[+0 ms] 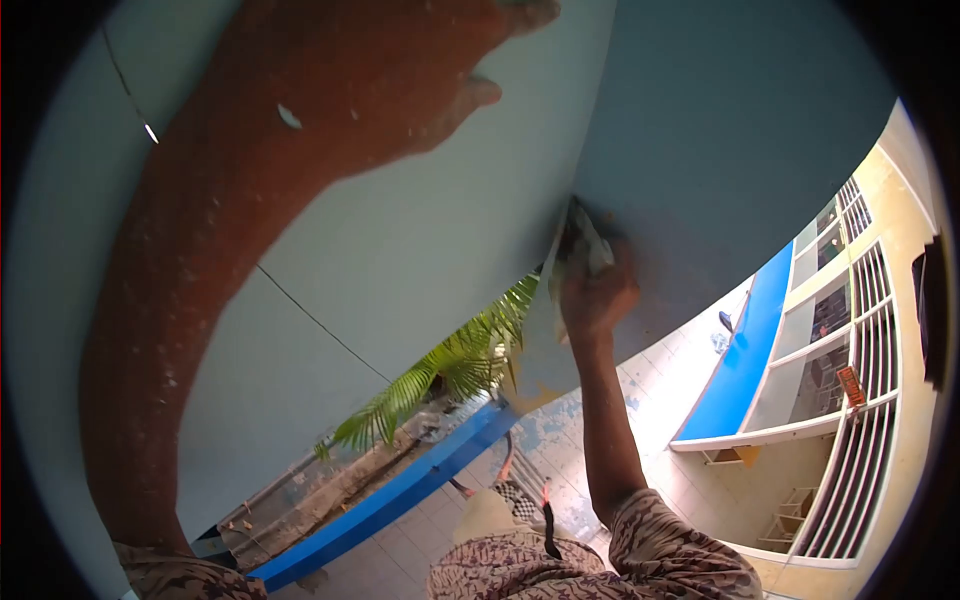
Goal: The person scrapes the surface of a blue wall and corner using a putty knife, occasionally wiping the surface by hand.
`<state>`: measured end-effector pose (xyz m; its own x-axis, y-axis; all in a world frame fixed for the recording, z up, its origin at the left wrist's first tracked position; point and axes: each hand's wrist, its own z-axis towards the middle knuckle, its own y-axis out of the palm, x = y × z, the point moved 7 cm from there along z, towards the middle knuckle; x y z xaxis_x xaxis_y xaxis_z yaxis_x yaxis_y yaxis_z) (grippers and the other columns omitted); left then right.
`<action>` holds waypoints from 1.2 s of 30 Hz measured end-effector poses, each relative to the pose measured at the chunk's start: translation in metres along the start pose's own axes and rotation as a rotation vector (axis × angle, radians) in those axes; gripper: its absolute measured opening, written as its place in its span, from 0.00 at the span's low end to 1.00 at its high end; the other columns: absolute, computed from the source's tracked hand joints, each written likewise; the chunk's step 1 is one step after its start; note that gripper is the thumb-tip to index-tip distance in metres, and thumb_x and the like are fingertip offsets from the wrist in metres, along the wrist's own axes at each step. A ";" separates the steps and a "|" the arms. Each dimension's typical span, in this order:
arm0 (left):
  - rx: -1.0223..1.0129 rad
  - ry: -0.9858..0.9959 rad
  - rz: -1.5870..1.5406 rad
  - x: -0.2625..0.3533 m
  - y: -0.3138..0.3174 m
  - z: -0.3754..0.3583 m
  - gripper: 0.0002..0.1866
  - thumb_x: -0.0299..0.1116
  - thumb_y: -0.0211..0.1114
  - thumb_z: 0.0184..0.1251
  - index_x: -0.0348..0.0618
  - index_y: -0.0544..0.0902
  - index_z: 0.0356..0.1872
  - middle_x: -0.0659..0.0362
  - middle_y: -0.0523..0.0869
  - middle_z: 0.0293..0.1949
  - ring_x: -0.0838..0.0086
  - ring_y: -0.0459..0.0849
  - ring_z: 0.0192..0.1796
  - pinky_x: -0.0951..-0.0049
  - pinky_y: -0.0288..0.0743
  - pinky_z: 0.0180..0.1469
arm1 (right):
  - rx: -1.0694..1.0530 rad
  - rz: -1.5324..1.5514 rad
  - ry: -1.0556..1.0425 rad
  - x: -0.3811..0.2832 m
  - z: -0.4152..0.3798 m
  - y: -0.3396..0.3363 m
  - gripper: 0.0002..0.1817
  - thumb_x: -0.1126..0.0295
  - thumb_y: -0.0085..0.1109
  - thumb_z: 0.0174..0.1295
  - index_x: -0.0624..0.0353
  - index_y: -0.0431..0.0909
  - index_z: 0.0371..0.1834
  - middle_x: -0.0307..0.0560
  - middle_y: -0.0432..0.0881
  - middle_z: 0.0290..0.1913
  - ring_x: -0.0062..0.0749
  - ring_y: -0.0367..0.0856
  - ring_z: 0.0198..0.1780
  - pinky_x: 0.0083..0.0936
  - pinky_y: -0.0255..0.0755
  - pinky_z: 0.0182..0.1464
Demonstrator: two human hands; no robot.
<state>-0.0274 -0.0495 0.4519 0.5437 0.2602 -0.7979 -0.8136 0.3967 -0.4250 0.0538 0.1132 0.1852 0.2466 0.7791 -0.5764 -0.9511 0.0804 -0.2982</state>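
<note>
My left hand [430, 75] is raised at the top of the view against the pale blue painted surface [400, 230], thumb stretched out and the fingers partly cut off by the frame. White flecks dot the forearm. Lower and to the right, my right hand [600, 290] grips a folded whitish-grey piece [598, 252]; I cannot tell what kind of thing it is. Its dark upper tip touches the inner corner where the pale surface meets a darker blue-grey face [730, 130]. A smudgy patch shows on the darker face beside the hand.
Below is a tiled floor [400, 545] with a blue-edged ledge [400, 488] beside a planted strip. Green palm leaves [430, 385] hang behind the pale surface. At right stands a building with white-barred windows [870, 320] and a blue band [745, 350]. A thin dark wire [320, 322] crosses the pale surface.
</note>
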 end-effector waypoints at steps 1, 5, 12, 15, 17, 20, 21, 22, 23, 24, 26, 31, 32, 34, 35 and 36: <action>0.022 -0.021 0.028 -0.004 0.000 0.000 0.25 0.53 0.68 0.70 0.56 0.85 0.64 0.59 0.78 0.74 0.67 0.65 0.82 0.39 0.39 0.87 | 0.011 0.006 0.028 0.005 -0.005 -0.011 0.11 0.70 0.71 0.64 0.65 0.85 0.45 0.62 0.88 0.34 0.47 0.88 0.31 0.35 0.78 0.33; -0.039 0.008 0.004 -0.003 0.001 0.002 0.25 0.53 0.69 0.70 0.55 0.86 0.64 0.59 0.78 0.74 0.67 0.66 0.81 0.36 0.40 0.86 | 0.168 0.102 -0.027 0.005 -0.012 -0.006 0.13 0.68 0.72 0.63 0.64 0.84 0.46 0.64 0.87 0.35 0.47 0.87 0.29 0.38 0.78 0.32; -0.043 -0.016 0.020 -0.007 -0.004 0.004 0.24 0.53 0.68 0.70 0.55 0.86 0.63 0.59 0.78 0.74 0.68 0.66 0.81 0.34 0.40 0.86 | 0.170 0.145 -0.091 0.002 -0.009 0.001 0.10 0.71 0.72 0.63 0.63 0.83 0.43 0.59 0.84 0.28 0.43 0.83 0.24 0.36 0.73 0.26; -0.101 -0.017 -0.032 0.001 -0.002 0.004 0.24 0.53 0.69 0.70 0.55 0.87 0.62 0.59 0.78 0.74 0.68 0.65 0.82 0.34 0.40 0.86 | 0.020 0.051 0.123 0.018 -0.022 0.012 0.09 0.72 0.73 0.62 0.63 0.81 0.39 0.57 0.82 0.25 0.43 0.81 0.21 0.35 0.70 0.23; -0.108 -0.035 -0.008 -0.003 -0.004 0.005 0.24 0.53 0.69 0.70 0.55 0.87 0.62 0.59 0.78 0.74 0.68 0.65 0.82 0.34 0.39 0.86 | 0.051 0.079 0.112 0.016 -0.022 0.005 0.10 0.72 0.73 0.62 0.62 0.79 0.35 0.56 0.81 0.24 0.43 0.79 0.20 0.34 0.68 0.21; -0.067 -0.021 0.023 -0.005 0.001 0.004 0.25 0.53 0.68 0.70 0.56 0.86 0.63 0.59 0.78 0.74 0.68 0.64 0.82 0.34 0.38 0.86 | 0.150 0.112 0.008 0.014 -0.027 -0.001 0.10 0.72 0.73 0.63 0.63 0.79 0.35 0.56 0.82 0.24 0.45 0.80 0.20 0.35 0.70 0.23; 0.020 0.006 0.033 -0.007 0.003 0.000 0.25 0.54 0.68 0.70 0.56 0.86 0.63 0.59 0.78 0.74 0.67 0.64 0.82 0.33 0.38 0.86 | 0.142 0.106 0.016 0.016 -0.029 0.003 0.10 0.72 0.73 0.63 0.63 0.79 0.35 0.56 0.82 0.24 0.45 0.80 0.20 0.35 0.70 0.23; 0.109 0.034 0.037 -0.003 -0.005 0.003 0.25 0.54 0.68 0.70 0.56 0.86 0.63 0.59 0.78 0.74 0.67 0.64 0.82 0.33 0.37 0.86 | 0.134 0.098 -0.001 0.017 -0.029 0.008 0.10 0.71 0.73 0.63 0.62 0.79 0.35 0.56 0.82 0.24 0.47 0.80 0.20 0.36 0.72 0.24; 0.110 0.036 0.026 0.001 -0.009 0.005 0.25 0.54 0.68 0.70 0.56 0.86 0.63 0.59 0.78 0.74 0.67 0.64 0.82 0.33 0.37 0.86 | 0.130 0.092 -0.022 0.017 -0.028 0.009 0.10 0.71 0.73 0.63 0.62 0.79 0.35 0.56 0.82 0.24 0.48 0.80 0.21 0.36 0.73 0.25; -0.023 -0.004 -0.008 0.000 -0.006 0.006 0.25 0.54 0.68 0.70 0.56 0.86 0.63 0.59 0.78 0.74 0.67 0.64 0.82 0.33 0.37 0.86 | 0.134 0.090 -0.024 0.019 -0.028 0.005 0.10 0.71 0.73 0.63 0.62 0.79 0.35 0.56 0.82 0.24 0.48 0.80 0.21 0.36 0.73 0.25; -0.150 -0.040 -0.023 -0.004 -0.004 0.008 0.25 0.55 0.68 0.70 0.56 0.86 0.63 0.59 0.78 0.74 0.66 0.64 0.82 0.32 0.37 0.85 | 0.173 0.100 -0.025 0.018 -0.028 -0.001 0.11 0.71 0.73 0.63 0.62 0.78 0.33 0.56 0.81 0.24 0.50 0.78 0.20 0.37 0.74 0.25; -0.186 -0.046 -0.044 -0.003 -0.005 0.007 0.26 0.55 0.66 0.71 0.57 0.85 0.65 0.59 0.77 0.75 0.66 0.64 0.82 0.30 0.38 0.85 | 0.125 0.114 0.015 0.023 -0.029 0.016 0.12 0.71 0.73 0.62 0.60 0.76 0.31 0.54 0.78 0.22 0.49 0.77 0.19 0.38 0.71 0.24; -0.181 -0.043 -0.043 -0.001 -0.005 0.008 0.26 0.55 0.66 0.71 0.57 0.85 0.65 0.59 0.77 0.75 0.66 0.64 0.82 0.30 0.38 0.85 | 0.089 0.103 0.058 0.022 -0.025 0.019 0.13 0.71 0.73 0.62 0.60 0.75 0.31 0.54 0.78 0.22 0.49 0.77 0.19 0.38 0.70 0.24; -0.147 -0.022 -0.020 0.000 -0.005 0.008 0.26 0.56 0.65 0.72 0.58 0.85 0.66 0.60 0.75 0.76 0.67 0.64 0.83 0.31 0.38 0.85 | 0.119 0.108 0.046 0.019 -0.025 0.008 0.12 0.71 0.73 0.62 0.59 0.76 0.31 0.54 0.77 0.21 0.49 0.78 0.19 0.39 0.71 0.24; -0.149 -0.024 -0.006 -0.002 -0.005 0.009 0.26 0.56 0.65 0.72 0.58 0.85 0.66 0.60 0.75 0.76 0.67 0.64 0.83 0.31 0.38 0.85 | 0.132 0.100 0.040 0.017 -0.026 0.006 0.12 0.71 0.73 0.62 0.59 0.76 0.31 0.54 0.77 0.21 0.48 0.78 0.19 0.39 0.71 0.24; -0.139 -0.027 0.003 -0.002 -0.004 0.009 0.26 0.56 0.64 0.73 0.58 0.84 0.66 0.60 0.75 0.77 0.67 0.63 0.83 0.32 0.38 0.85 | 0.127 0.105 0.039 0.017 -0.025 0.013 0.12 0.71 0.73 0.62 0.59 0.76 0.31 0.54 0.77 0.21 0.48 0.78 0.19 0.39 0.71 0.24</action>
<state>-0.0230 -0.0440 0.4587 0.5452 0.2855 -0.7882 -0.8348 0.2703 -0.4796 0.0500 0.1116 0.1527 0.1495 0.7627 -0.6293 -0.9872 0.0796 -0.1381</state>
